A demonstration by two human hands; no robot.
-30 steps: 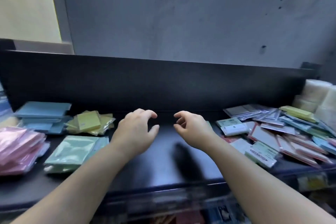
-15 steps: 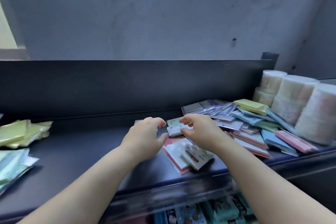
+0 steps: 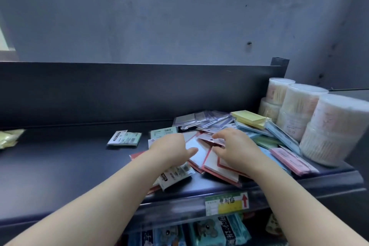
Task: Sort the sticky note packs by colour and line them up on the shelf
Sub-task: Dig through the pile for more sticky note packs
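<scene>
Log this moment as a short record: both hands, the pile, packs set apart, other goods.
left hand: on the mixed pile, fingers out of sight
right hand: pinches a red pack atop the pile
set apart: green pack left of the pile; yellow packs at far left
shelf: dark, flat
other goods: clear round tubs right of the pile

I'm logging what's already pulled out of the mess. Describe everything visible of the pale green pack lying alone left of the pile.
The pale green pack is a flat rectangular packet, seemingly clear-wrapped, with a white label strip of dark, unreadable print at its left end. It lies flat and slightly skewed on the dark shelf, apart from the pile. Only the shelf touches it; the left hand and the right hand, pinching a red-edged pack, are to its right.
</scene>
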